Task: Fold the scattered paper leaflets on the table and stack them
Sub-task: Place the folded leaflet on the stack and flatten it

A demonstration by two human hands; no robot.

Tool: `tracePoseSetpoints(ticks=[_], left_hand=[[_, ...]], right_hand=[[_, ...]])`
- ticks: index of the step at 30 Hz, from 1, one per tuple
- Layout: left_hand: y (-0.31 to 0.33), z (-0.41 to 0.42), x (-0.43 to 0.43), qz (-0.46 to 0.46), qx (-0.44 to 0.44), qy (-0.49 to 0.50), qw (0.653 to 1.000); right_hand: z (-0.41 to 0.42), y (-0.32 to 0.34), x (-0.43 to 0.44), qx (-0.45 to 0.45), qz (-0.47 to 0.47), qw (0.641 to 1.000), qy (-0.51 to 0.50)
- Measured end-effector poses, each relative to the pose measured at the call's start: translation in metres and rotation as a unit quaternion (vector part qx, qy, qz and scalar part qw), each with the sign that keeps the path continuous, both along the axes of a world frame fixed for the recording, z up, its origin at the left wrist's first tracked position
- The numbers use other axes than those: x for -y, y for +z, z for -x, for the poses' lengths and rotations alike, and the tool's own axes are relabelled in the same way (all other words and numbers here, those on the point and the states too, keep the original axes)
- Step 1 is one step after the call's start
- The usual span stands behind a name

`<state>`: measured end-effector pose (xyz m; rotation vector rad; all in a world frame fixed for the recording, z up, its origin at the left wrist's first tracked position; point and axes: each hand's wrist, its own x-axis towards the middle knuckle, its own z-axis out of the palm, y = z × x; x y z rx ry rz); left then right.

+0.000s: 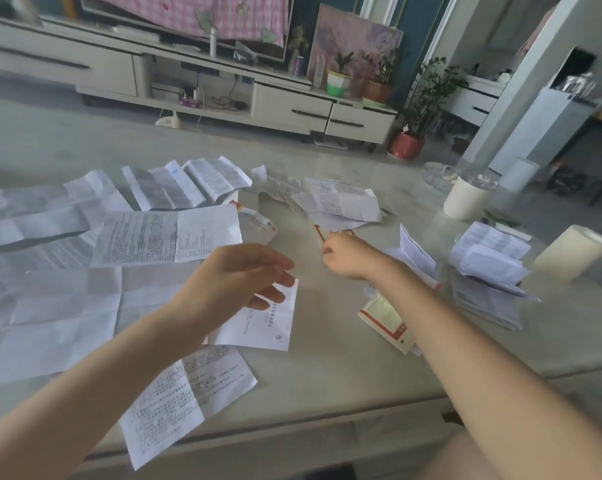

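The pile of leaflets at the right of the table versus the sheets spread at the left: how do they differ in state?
The folded pile holds small folded leaflets lying on one another near the two white cylinders; the spread sheets lie opened out, flat and creased, side by side and partly overlapping. The pile is compact, while the sheets cover much of the table. Neither hand touches either group. Both are white paper with dense print.

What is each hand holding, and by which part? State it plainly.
The right hand pinches the near end of a red-edged leaflet with its fingers. The left hand hovers open above a white leaflet, holding nothing.
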<state>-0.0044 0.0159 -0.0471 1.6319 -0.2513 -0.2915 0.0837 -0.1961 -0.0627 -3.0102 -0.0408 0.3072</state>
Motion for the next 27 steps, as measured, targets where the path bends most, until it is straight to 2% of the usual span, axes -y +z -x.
tracePoseSetpoints(ticks=[2,4,6,8,10,12,15,16,18,21,25,27], left_hand=[[-0.003,-0.002,-0.006,0.0,-0.006,0.007,1.0],[-0.006,-0.005,-0.013,0.005,-0.021,0.024,0.999],[-0.01,-0.008,-0.018,0.012,-0.03,0.045,0.998],[-0.008,-0.012,-0.02,0.018,-0.021,0.067,0.997],[-0.008,-0.014,-0.024,0.035,0.007,0.096,0.995],[-0.003,-0.017,-0.024,0.055,0.023,0.105,0.993],[0.004,-0.018,-0.03,0.086,-0.001,0.104,0.991],[0.004,-0.017,-0.033,0.09,-0.012,0.097,0.991],[0.006,-0.016,-0.033,0.086,-0.009,0.074,0.993],[0.003,-0.012,-0.029,0.099,-0.023,0.112,0.989],[-0.008,-0.015,-0.022,0.093,-0.044,0.151,0.983],[-0.009,-0.014,-0.022,0.091,-0.047,0.158,0.982]], right_hand=[[0.003,-0.005,-0.003,-0.007,-0.003,1.0,-0.025],[0.012,-0.008,-0.007,-0.001,0.035,0.999,-0.01],[0.022,-0.009,-0.009,0.046,0.001,0.999,0.012],[0.029,0.001,-0.014,0.154,-0.13,0.979,0.013],[0.037,0.021,-0.026,0.261,-0.271,0.926,-0.001],[0.046,0.038,-0.033,0.296,-0.41,0.862,-0.033],[0.054,0.054,-0.051,0.207,-0.57,0.795,-0.025],[0.054,0.053,-0.06,0.169,-0.599,0.783,-0.017],[0.057,0.05,-0.071,0.147,-0.626,0.766,-0.015],[0.06,0.036,-0.083,0.111,-0.635,0.763,-0.044],[0.065,0.024,-0.09,-0.004,-0.645,0.761,-0.068],[0.066,0.022,-0.091,0.012,-0.641,0.765,-0.067]])
